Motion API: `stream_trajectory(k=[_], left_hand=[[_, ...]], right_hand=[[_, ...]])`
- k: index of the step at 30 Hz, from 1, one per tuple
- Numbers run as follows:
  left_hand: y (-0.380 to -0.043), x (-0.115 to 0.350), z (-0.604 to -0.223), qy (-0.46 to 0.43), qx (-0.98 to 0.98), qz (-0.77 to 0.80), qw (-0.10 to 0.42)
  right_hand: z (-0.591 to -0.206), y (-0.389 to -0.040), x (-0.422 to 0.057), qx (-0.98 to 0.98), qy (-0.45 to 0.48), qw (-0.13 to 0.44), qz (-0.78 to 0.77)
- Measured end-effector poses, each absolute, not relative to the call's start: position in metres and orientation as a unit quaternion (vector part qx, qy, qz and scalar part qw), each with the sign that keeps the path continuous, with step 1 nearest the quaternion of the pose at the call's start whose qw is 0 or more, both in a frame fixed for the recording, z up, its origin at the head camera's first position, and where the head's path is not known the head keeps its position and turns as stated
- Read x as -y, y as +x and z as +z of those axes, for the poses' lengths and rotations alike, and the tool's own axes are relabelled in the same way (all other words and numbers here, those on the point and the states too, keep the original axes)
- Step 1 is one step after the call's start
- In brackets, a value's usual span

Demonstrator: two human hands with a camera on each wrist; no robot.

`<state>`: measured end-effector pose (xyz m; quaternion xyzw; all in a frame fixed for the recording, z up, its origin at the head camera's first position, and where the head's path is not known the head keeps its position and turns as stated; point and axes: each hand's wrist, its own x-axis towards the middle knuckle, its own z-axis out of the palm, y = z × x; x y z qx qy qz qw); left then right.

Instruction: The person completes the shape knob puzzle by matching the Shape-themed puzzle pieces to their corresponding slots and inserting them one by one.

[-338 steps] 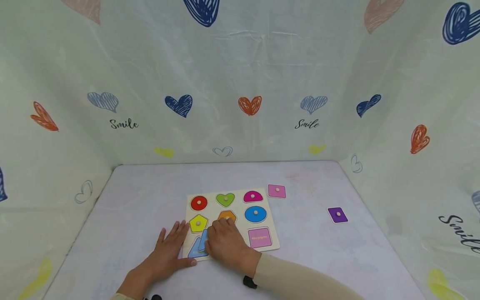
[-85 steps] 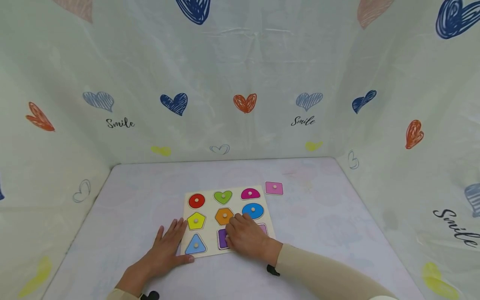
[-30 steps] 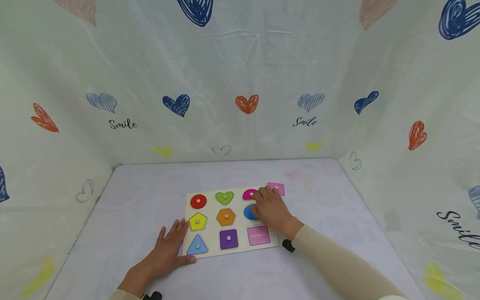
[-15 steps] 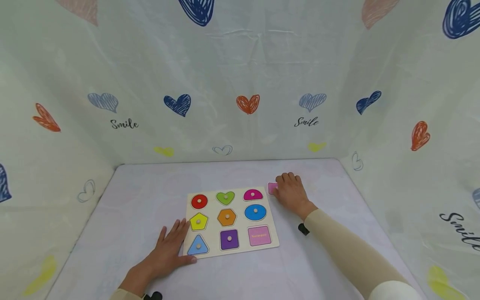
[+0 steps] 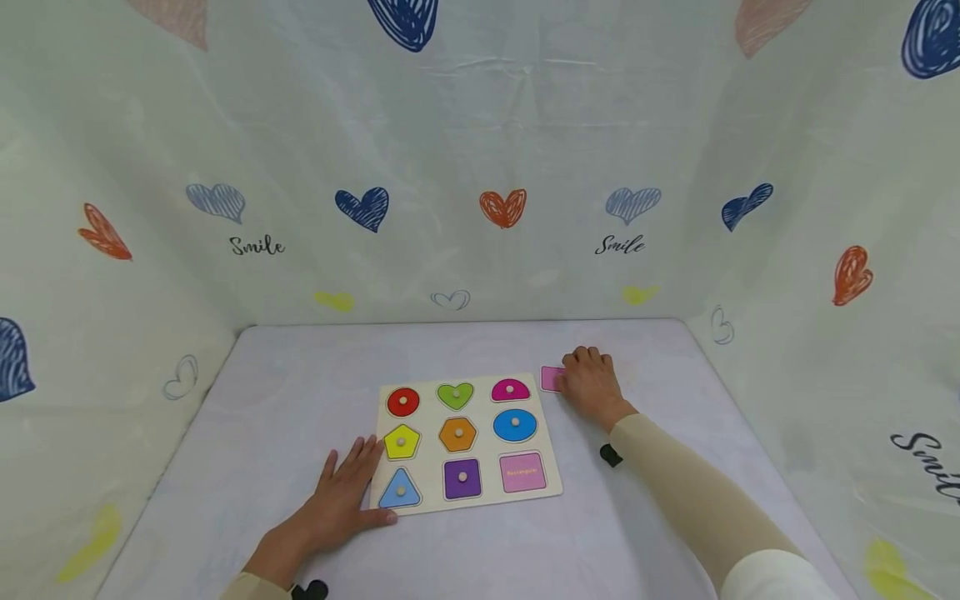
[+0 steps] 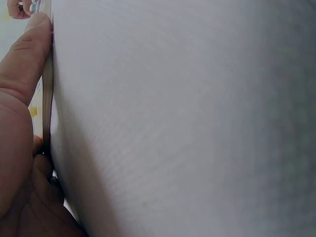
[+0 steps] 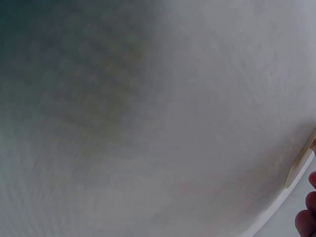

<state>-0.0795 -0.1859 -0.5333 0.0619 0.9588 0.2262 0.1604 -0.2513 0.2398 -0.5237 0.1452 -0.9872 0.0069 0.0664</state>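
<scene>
A cream puzzle board (image 5: 480, 492) lies on the table. It bears knobbed shapes, among them a purple square (image 5: 462, 478) and a blue triangle (image 5: 400, 489), plus a pink lettered rectangular recess (image 5: 522, 472). My left hand (image 5: 337, 504) rests at the board's left edge, fingers spread, thumb along the near corner; in the left wrist view the thumb (image 6: 27, 57) lies against the board's side. Beyond the far right corner, my right hand (image 5: 592, 387) pinches a pink rectangle puzzle piece (image 5: 551, 378), covering its right part and knob. The right wrist view catches curled fingertips (image 7: 306, 217) beside a thin wooden edge (image 7: 301, 160).
The white table (image 5: 637, 517) stretches around the board. A pale curtain (image 5: 480, 125) printed with hearts encloses its back and sides. Black wrist devices show at the left wrist (image 5: 311, 590) and right wrist (image 5: 611, 455).
The purple square left the table's right side for the board's bottom middle, and the triangle sits flat in its recess. My right hand then moved up right to the pink piece; the left stayed.
</scene>
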Motion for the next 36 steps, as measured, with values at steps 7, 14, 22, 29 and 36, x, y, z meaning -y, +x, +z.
stream_trajectory(k=[7,14,22,29,36], left_hand=[[-0.079,0.186,-0.531,0.059,-0.958,0.228,0.162],[-0.079,0.185,-0.531,0.062,-0.958,0.229,0.163],[-0.08,0.185,-0.531,0.063,-0.958,0.227,0.163],[-0.08,0.186,-0.532,0.064,-0.959,0.225,0.162],[-0.08,0.185,-0.532,0.07,-0.96,0.221,0.159]], right_hand=[[-0.529,-0.253,-0.239,0.984,0.16,0.069,-0.02],[-0.528,-0.25,-0.24,0.982,0.167,0.081,-0.042],[-0.52,-0.247,-0.238,0.978,0.177,0.103,-0.039],[-0.515,-0.235,-0.235,0.971,0.197,0.123,-0.051],[-0.511,-0.219,-0.232,0.966,0.215,0.131,-0.053]])
